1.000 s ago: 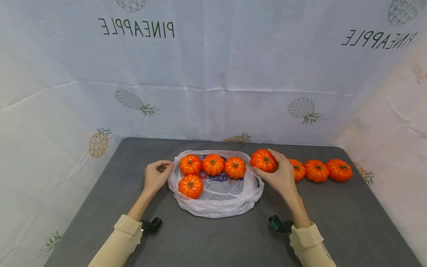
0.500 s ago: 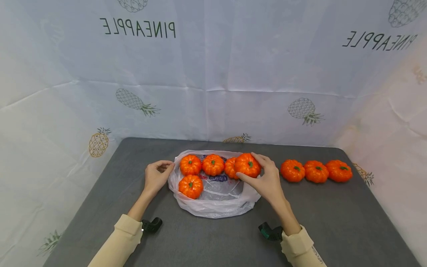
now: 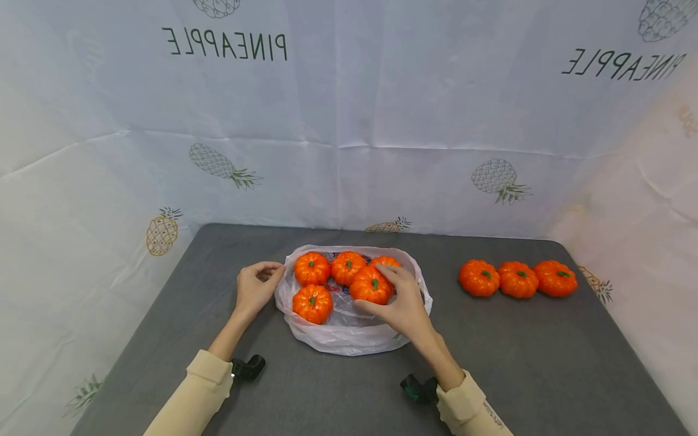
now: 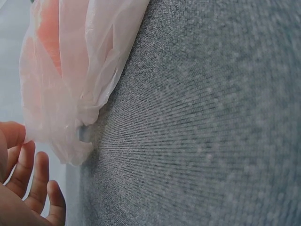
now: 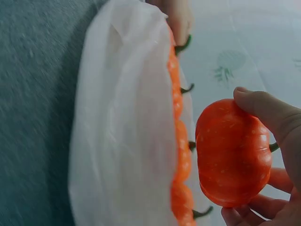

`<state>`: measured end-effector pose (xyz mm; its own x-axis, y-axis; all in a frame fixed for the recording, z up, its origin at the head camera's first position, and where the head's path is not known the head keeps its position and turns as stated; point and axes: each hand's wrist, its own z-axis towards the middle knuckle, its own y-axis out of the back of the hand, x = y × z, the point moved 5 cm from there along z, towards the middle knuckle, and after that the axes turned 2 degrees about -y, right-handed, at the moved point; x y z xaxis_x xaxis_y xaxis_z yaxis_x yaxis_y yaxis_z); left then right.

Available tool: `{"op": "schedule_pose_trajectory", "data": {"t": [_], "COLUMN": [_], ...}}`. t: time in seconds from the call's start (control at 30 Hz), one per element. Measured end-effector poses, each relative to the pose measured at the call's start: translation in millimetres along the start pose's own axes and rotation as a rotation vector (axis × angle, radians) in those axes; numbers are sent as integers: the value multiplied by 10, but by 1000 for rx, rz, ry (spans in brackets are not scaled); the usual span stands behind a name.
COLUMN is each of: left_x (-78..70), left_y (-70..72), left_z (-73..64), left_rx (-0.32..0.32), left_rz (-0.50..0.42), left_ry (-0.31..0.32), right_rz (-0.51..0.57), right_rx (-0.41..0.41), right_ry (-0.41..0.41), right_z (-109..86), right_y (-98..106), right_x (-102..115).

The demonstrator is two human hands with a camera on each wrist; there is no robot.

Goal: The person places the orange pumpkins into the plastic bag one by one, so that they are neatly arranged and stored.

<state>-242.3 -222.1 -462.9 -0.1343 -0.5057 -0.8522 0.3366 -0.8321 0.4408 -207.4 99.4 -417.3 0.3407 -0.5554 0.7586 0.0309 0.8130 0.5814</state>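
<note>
An orange pumpkin with a green stem is gripped between the thumb and fingers of my right hand, held above the white plastic bag. The right wrist view shows this pumpkin raised clear of the bag's rim. Several more pumpkins sit inside the open bag, one of them partly hidden behind the held one. My left hand pinches the bag's left rim between thumb and index finger. Up close in the left wrist view, the other fingers of that hand hang loosely curled beside the bag.
Three more pumpkins stand in a row at the right of the grey table. Behind the table hangs a white curtain printed with pineapples. A dark wrist device sits on the left wrist, another on the right.
My right hand has carried its pumpkin leftward from beside the bag's right rim to above the bag's middle. My left hand has stayed at the left rim.
</note>
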Motion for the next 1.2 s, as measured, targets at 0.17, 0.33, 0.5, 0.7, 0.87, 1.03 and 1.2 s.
{"op": "schedule_pose_trajectory", "data": {"t": [0.17,0.33,0.5,0.7,0.87,1.03,1.2], "left_x": [10,17,17,26,38,34,24], "left_y": [-4,-4,-1,0,-5,-4,-5], "left_z": [2,8,11,10,11,16,11], "left_rx": [0,-3,-6,-5,-9,-13,-9], "left_rz": [-5,-5,-10,-11,-5,-2,4], "left_ry": [2,1,2,2,-4,0,7], "right_rz": [6,4,-6,-23,-56,-80,-77], "right_rx": [29,59,85,131,169,194,202], "right_ry": [-5,-24,-46,-79,-59,-42,-31], "right_z": [-19,-34,-31,-36,-49,-51,-50], "right_y": [-155,-274,-359,-466,-528,-570,-578], "right_x": [1,-21,-47,-89,-100,-113,-112]}}
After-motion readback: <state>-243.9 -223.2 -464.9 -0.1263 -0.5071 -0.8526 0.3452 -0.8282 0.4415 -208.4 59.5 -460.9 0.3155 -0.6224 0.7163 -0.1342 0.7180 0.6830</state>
